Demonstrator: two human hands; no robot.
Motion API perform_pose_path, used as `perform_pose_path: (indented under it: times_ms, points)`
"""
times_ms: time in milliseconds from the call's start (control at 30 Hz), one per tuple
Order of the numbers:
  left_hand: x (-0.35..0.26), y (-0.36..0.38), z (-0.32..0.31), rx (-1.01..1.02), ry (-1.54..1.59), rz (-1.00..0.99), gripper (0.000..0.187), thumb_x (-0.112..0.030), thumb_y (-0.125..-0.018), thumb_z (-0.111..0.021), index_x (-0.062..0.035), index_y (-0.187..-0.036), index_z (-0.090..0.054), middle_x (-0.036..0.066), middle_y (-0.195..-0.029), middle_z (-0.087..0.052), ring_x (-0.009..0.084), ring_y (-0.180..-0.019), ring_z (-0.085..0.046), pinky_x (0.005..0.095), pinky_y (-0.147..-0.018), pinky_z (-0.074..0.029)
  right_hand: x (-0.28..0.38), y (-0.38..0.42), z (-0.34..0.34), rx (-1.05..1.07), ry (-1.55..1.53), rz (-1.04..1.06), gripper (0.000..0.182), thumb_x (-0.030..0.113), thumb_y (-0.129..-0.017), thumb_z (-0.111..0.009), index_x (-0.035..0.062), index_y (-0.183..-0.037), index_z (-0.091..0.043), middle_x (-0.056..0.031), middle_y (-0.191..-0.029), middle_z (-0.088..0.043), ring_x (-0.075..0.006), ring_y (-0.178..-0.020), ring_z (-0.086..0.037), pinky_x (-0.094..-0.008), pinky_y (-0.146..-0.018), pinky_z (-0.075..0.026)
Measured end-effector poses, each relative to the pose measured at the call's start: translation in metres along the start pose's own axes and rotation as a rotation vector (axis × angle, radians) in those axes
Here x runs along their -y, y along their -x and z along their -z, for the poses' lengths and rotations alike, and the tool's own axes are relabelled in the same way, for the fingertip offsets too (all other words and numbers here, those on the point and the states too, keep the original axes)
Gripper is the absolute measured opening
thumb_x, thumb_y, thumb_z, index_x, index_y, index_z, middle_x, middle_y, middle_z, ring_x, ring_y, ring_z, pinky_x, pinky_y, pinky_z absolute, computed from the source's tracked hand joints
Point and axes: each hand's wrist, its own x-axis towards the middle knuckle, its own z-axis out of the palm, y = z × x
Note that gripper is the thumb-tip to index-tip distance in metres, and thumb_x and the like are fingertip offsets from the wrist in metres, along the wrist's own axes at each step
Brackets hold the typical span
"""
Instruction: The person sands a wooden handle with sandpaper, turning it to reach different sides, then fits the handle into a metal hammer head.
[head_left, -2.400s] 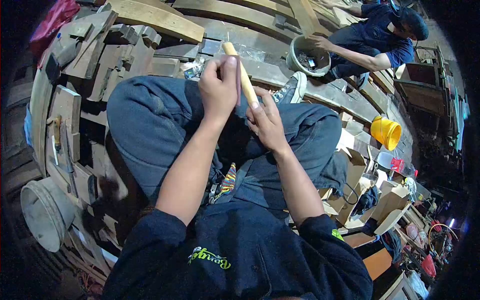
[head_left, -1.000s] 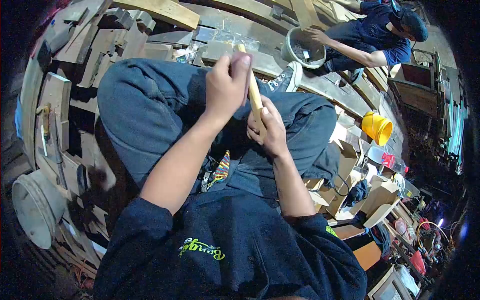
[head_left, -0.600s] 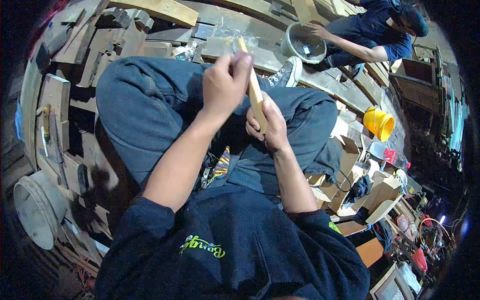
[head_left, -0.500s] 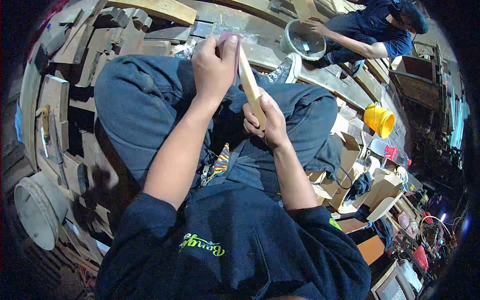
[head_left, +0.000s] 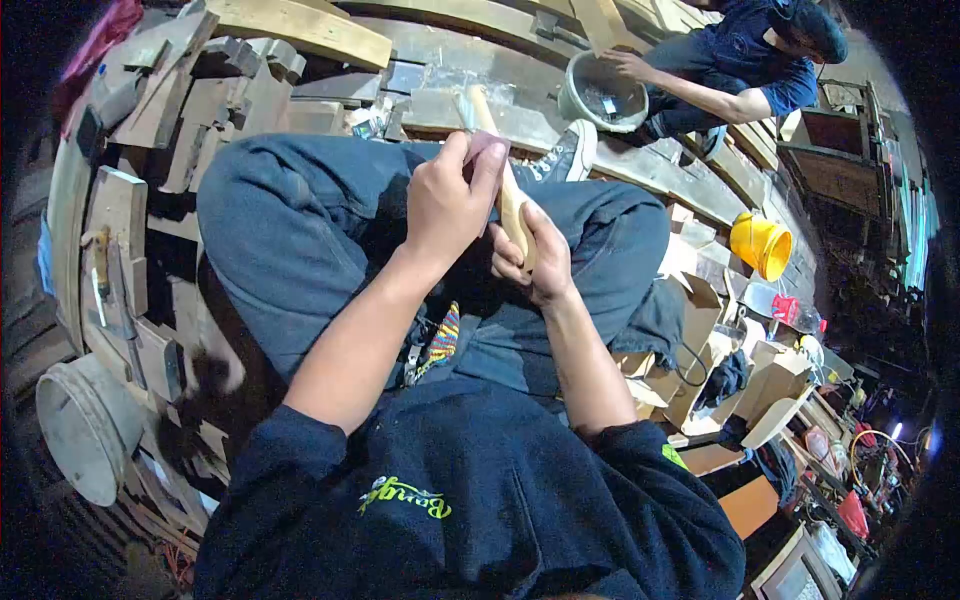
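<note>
My right hand (head_left: 545, 255) is closed around the lower end of a pale, narrow piece of wood (head_left: 512, 205), which slants up and away over my lap. A folded purple-brown sheet that looks like sandpaper (head_left: 487, 147) is pinched in my left hand (head_left: 447, 200) and pressed against the wood around its middle. The wood's far tip shows beyond the sheet. My left fingers' undersides are hidden, as is the wood's near end within my right palm.
A person (head_left: 735, 75) crouches at the upper right, one hand at a grey bucket (head_left: 580, 112). Timber pieces (head_left: 210, 110) lie at left, near a whitish bucket (head_left: 75, 435). A yellow bucket (head_left: 760, 245), a bottle (head_left: 790, 310) and cardboard boxes (head_left: 700, 330) stand at right.
My left hand has slid the sheet down along the wood toward my right hand, uncovering the far tip. My right hand keeps its hold. The view has shifted slightly.
</note>
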Motion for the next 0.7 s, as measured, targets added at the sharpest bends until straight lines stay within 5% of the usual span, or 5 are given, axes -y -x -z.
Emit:
perform_pose_path:
  times_ms: [100,200,333,433,700]
  points:
    - [0.013,-0.020,-0.001,-0.127,-0.022,0.054,0.039,-0.038,-0.098,-0.066,-0.0001,-0.089,-0.065,0.021,-0.072,-0.067,0.0427,-0.070,-0.068,0.0478,-0.064,-0.051,-0.002,-0.004,0.001,0.060,0.009,0.022,0.044,0.044,-0.110,-0.032,0.0104,-0.136,-0.045,-0.0014,-0.062,-0.040,-0.0113,-0.039,-0.032,-0.0246,-0.040,-0.030]
    - [0.035,-0.041,-0.002,-0.267,0.045,0.070,0.042,-0.038,-0.099,-0.064,0.0019,-0.086,-0.061,0.024,-0.081,-0.067,0.0417,-0.077,-0.067,0.0484,-0.071,-0.050,0.003,-0.003,-0.002,0.122,0.030,0.059,0.053,0.044,-0.109,-0.037,0.0053,-0.145,-0.043,0.0008,-0.060,-0.038,-0.0097,-0.037,-0.031,-0.0241,-0.040,-0.031]
    - [0.033,-0.026,-0.004,-0.237,0.390,0.274,0.043,-0.038,-0.105,-0.057,0.0010,-0.090,-0.063,0.012,-0.075,-0.064,0.0179,-0.069,-0.058,0.0363,-0.066,-0.048,0.006,-0.003,-0.008,0.073,0.018,0.077,0.057,0.044,-0.107,-0.042,0.0032,-0.147,-0.041,-0.0001,-0.069,-0.046,-0.0097,-0.043,-0.039,-0.0263,-0.049,-0.035]
    - [0.023,-0.024,0.001,-0.200,0.550,0.312,0.041,-0.037,-0.107,-0.054,0.0007,-0.093,-0.063,0.008,-0.079,-0.064,0.0143,-0.072,-0.057,0.0328,-0.067,-0.048,0.001,-0.010,-0.018,-0.047,-0.015,0.069,0.055,0.042,-0.107,-0.042,0.0031,-0.146,-0.042,-0.0040,-0.075,-0.049,-0.0121,-0.048,-0.043,-0.0264,-0.050,-0.036]
    - [0.022,-0.023,0.001,-0.121,0.185,0.106,0.045,-0.042,-0.105,-0.056,0.0016,-0.097,-0.062,0.017,-0.083,-0.068,0.0254,-0.079,-0.065,0.0396,-0.074,-0.050,0.001,-0.006,-0.013,0.021,0.240,0.160,0.046,0.031,-0.107,-0.044,0.0029,-0.142,-0.038,-0.0080,-0.076,-0.050,-0.0132,-0.051,-0.045,-0.0253,-0.049,-0.041]
